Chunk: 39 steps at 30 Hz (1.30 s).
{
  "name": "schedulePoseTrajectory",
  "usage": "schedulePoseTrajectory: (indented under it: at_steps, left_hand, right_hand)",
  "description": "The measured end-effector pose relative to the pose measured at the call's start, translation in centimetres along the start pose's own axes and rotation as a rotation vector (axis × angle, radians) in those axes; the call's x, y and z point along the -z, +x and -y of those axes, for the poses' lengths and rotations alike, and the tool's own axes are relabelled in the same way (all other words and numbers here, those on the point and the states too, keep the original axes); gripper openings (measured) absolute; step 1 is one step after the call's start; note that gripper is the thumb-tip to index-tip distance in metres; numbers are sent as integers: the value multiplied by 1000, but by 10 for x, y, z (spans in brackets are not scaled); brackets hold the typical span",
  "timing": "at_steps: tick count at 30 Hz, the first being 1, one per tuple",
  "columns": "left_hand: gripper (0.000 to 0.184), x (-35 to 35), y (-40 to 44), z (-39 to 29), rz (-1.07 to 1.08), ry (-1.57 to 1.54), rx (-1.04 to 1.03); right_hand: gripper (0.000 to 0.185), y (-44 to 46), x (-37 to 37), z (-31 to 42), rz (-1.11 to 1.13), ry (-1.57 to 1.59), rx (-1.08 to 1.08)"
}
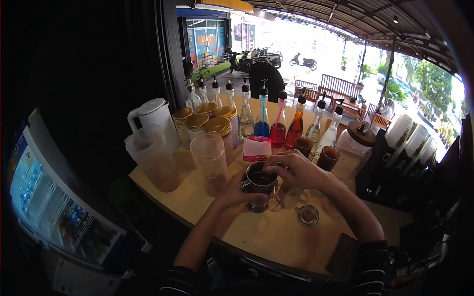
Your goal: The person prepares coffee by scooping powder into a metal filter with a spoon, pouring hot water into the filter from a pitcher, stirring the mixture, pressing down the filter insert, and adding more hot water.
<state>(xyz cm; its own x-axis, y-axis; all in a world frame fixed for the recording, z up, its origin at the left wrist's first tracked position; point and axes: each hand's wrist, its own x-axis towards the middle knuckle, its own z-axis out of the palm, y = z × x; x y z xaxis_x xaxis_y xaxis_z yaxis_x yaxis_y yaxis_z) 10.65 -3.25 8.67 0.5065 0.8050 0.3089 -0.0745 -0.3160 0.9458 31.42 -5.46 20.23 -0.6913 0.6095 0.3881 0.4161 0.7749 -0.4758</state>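
My left hand [234,192] curls round the side of a small dark metal cup [260,188], whose opening faces up and shows a dark inside. Under it stands a glass vessel [257,204] on the table. Over the cup's rim, the fingers of my right hand [295,168] are bent together and reach into the opening; whatever they hold is hidden. A small round metal-rimmed piece [308,215] lies on the tabletop to the right. Just behind the cup is a pink and white packet [257,148].
Behind stands a row of pump bottles, including a blue one [262,126] and a red one [278,130]. Gold-lidded jars [219,127], a clear pitcher [150,158] and a clear plastic jar [208,165] are at left. Brown cups [328,158] and a lidded glass jar [351,148] stand right.
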Motion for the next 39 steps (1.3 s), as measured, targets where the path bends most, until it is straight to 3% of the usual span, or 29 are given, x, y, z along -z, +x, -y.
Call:
schedulePoseTrajectory:
  at_steps: [4,6,9,11,15,17,29,39]
  left_hand:
    - [96,1,0,3,-1,12,-6]
    - [96,1,1,2,2,14,-12]
    - [97,1,0,0,17,11,-14]
    - [99,2,-1,1,-101,215,-185]
    - [100,-4,-9,0,-288,397,-185]
    - [99,-17,-9,-17,-375,456,-78]
    - [88,10,6,-24,7,287,25]
    - [90,14,9,-15,13,292,-22]
  right_hand:
    - [17,3,-2,-6,-24,-98,-6]
    - [17,2,0,-6,31,65,-87]
    - [20,3,0,-5,-42,-44,-17]
    - [20,1,-2,-11,-41,5,-3]
    - [20,-1,-4,-7,-47,11,17]
    - [20,-2,-4,-6,-34,31,-17]
    - [17,-1,3,-16,-41,53,-26]
    - [14,-7,4,-21,-100,-20,-15]
